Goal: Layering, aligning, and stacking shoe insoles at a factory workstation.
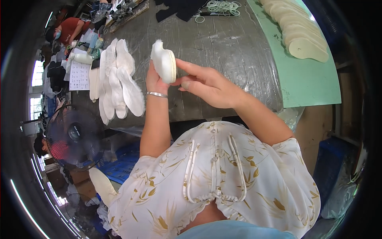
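My left hand (pixel 154 77), with a silver bangle at the wrist, holds a fleecy white insole (pixel 161 59) upright above the table. Its far side is fluffy white; a thicker cream edge faces right, so it may be more than one layer. Most of my left fingers are hidden behind it. My right hand (pixel 211 83) is beside that cream edge, index finger stretched out to it and thumb apart. Whether its fingertips touch the edge is hard to see. Left of my left hand lie several fluffy white insoles (pixel 121 79) in overlapping rows on the table.
A grey plastic-covered table (pixel 223 51) carries a green board (pixel 310 83) with a row of cream insoles (pixel 308 49). Pale cords (pixel 223 7) and black cloth (pixel 179 8) lie at the back. A fan (pixel 73 133) stands at left; a person in red (pixel 71 30) works beyond.
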Tool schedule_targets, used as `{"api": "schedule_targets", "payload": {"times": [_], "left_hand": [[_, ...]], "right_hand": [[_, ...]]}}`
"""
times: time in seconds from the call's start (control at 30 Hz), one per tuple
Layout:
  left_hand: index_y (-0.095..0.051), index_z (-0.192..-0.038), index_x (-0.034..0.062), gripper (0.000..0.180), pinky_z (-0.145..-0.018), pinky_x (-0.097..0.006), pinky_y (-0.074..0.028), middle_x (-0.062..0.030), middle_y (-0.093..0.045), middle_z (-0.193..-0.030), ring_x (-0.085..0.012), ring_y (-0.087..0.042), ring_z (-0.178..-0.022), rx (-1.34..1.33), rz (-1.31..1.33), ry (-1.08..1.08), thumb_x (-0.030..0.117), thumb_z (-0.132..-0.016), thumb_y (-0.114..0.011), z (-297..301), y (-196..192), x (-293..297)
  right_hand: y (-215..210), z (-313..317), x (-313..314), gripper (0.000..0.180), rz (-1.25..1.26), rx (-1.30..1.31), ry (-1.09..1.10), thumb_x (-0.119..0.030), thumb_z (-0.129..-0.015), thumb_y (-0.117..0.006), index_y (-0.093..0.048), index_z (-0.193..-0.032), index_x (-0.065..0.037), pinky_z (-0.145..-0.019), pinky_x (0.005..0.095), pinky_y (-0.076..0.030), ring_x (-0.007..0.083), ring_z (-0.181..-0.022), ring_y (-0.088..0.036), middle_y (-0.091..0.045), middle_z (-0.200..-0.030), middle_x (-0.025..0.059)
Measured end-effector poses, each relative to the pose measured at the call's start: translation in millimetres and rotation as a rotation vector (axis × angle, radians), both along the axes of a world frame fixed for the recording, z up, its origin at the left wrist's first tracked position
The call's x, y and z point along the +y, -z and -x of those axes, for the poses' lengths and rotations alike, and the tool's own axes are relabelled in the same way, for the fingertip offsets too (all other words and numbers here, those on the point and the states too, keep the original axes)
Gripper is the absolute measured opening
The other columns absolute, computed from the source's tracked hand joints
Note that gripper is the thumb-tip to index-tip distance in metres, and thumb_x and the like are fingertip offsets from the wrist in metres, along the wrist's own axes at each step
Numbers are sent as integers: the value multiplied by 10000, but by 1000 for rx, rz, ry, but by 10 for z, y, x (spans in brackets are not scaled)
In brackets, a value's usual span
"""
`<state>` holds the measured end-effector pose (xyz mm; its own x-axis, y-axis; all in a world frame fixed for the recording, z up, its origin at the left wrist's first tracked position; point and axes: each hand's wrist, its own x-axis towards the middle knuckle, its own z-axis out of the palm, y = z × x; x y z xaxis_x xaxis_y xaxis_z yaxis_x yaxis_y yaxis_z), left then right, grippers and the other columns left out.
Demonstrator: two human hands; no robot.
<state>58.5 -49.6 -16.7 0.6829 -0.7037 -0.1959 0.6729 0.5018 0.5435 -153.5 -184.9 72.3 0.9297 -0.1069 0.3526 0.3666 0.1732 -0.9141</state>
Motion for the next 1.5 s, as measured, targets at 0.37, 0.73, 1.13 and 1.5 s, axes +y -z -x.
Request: {"api": "schedule_targets", "payload": {"times": [0.37, 0.73, 1.13, 1.5], "left_hand": [[-555, -1196, 58, 290, -771, -408, -605, -126, -653, -1067, -256, -671, -935, -25, 27, 14, 264, -1006, -482, 114, -129, -115], [-615, -957, 116, 230, -690, -317, -581, -2, -667, -824, -141, -668, -770, 3, 118, -78, 310, -999, -499, -113, -59, 37], [-532, -812, 120, 528, -431, -238, -400, 23, -486, -621, -101, -457, -480, -96, 0, -495, 643, -846, -588, 243, -597, -118], [-559, -964, 147, 634, -463, -292, -447, -20, -517, -602, -164, -538, -503, -103, -179, -568, 760, -827, -472, 269, -441, -205]], "right_hand": [[3, -19, 49, 529, 38, -32, 154, -146, -918, -522, -423, -1414, 8, -626, 262, -435, 75, -676, -472, -540, -782, 29], [58, 127, 62, 229, 482, -98, 551, -37, -857, -613, -686, -1073, -19, -609, 346, -545, 308, -678, -677, -694, -853, 169], [103, 132, 52, 204, 530, 43, 409, -102, -883, -641, -687, -1053, 0, -607, 348, -549, 290, -704, -687, -699, -867, 172], [136, 97, -126, 368, 504, 105, 279, -168, -873, -685, -626, -1191, 6, -855, 353, -520, 249, -987, -673, -687, -1066, 179]]}}
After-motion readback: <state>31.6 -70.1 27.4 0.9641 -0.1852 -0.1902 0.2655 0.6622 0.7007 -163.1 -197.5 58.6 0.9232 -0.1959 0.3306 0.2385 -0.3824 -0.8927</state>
